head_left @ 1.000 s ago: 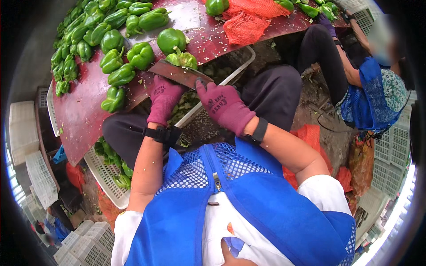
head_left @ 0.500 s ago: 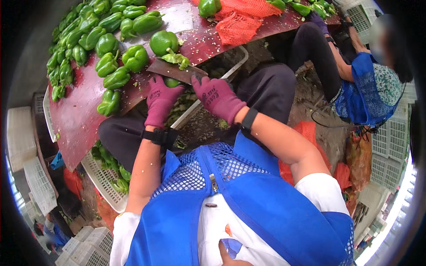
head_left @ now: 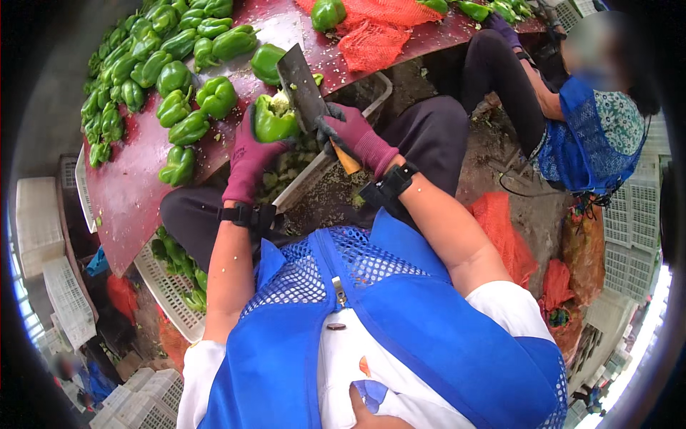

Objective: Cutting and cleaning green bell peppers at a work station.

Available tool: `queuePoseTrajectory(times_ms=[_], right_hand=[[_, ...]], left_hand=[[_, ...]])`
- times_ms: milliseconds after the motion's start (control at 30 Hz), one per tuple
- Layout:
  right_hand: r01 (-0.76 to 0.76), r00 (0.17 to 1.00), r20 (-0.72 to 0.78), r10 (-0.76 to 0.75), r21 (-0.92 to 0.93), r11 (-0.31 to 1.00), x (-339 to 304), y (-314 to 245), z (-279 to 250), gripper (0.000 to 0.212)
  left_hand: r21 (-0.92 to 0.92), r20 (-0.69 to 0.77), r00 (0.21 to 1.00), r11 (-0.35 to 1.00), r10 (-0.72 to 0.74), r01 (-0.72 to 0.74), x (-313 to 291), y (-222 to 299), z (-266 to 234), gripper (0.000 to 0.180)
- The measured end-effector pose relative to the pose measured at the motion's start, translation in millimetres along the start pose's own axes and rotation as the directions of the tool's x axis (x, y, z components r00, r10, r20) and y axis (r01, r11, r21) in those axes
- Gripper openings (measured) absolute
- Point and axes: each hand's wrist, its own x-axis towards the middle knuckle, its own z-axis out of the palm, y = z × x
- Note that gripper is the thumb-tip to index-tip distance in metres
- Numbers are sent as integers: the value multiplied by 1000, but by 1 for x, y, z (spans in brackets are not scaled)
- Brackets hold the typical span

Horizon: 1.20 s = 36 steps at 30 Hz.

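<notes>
My left hand [head_left: 254, 156], in a purple-red glove with dark fingers, is closed round a green bell pepper [head_left: 275, 121]. The pepper's top is cut open, and pale seeds and core show inside. In my right hand [head_left: 350, 136], gloved alike, I grip a cleaver [head_left: 304, 86] with a wide dark blade and a yellowish handle. Its blade stands upright beside the pepper's opening, tilted a little left at the tip. Whole bell peppers [head_left: 214, 96] lie on the dark red table [head_left: 136, 186] close to my left hand.
Below my hands is a white crate [head_left: 296, 186] with green scraps. Another white crate [head_left: 164, 289] of peppers stands at lower left. Red mesh bags [head_left: 371, 39] lie on the table's far side. A co-worker in a blue vest [head_left: 593, 161] sits at right.
The cleaver has swung from lying nearly flat to upright. The pepper, mostly hidden under the blade before, now shows its open top. The cut-off piece on the blade is no longer seen there.
</notes>
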Motion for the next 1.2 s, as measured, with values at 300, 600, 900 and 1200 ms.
queuePoseTrajectory(times_ms=[300,600,900,1200], right_hand=[[125,978,-19,-210,-751,648,-54,-16,7,41],[94,989,44,-144,-928,360,-63,-40,31,24],[-25,996,-78,-53,-761,648,-35,-6,-12,28],[31,987,-105,-121,-618,786,-32,5,-13,31]], left_hand=[[-310,132,989,945,-67,106,1,10,-20,95],[597,-33,999,801,-38,50,0,17,6,109],[200,-76,994,978,75,-58,-17,6,-4,106],[-380,-21,998,923,62,-65,-15,-27,-24,95]])
